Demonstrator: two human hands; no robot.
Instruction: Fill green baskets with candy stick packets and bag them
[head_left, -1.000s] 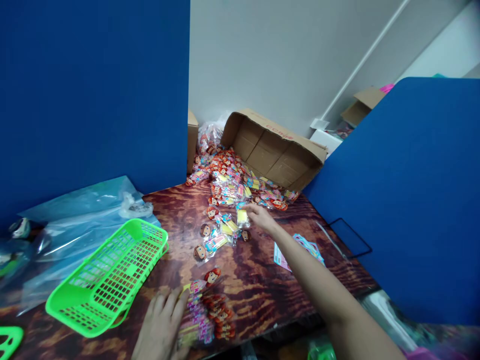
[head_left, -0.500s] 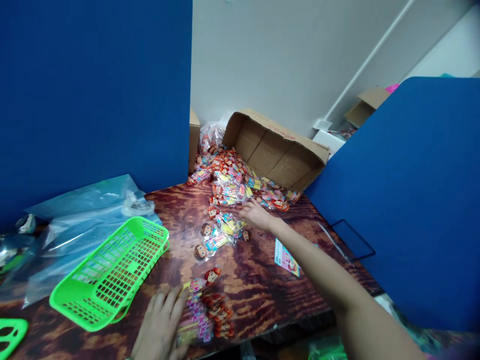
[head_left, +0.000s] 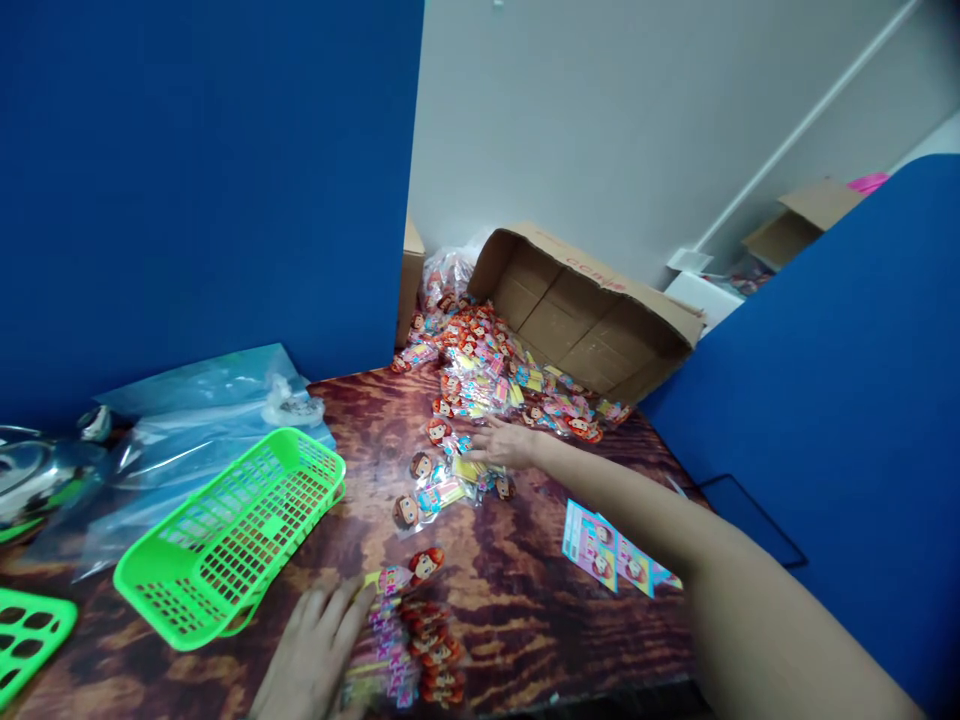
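Observation:
My left hand lies flat at the front of the table, fingers stretched. Its fingertips are beside a row of overlapping red-haired doll-shaped packets, partly blurred. Just above that row is one more red-haired doll packet. Farther back, my right hand reaches over a small group of clear-wrapped, brown-haired doll packets, fingers extended; I see nothing held in it. Right behind this hand spreads a large heap of similar wrapped packets.
An open cardboard box lies tipped behind the heap. A green plastic basket and clear plastic bags are on the left. Printed cards lie under my right forearm. Blue partitions flank the table.
My right hand has drawn back from the heap's edge toward the brown-haired doll packets. The view has turned, and more printed cards show. My left hand stays by the row.

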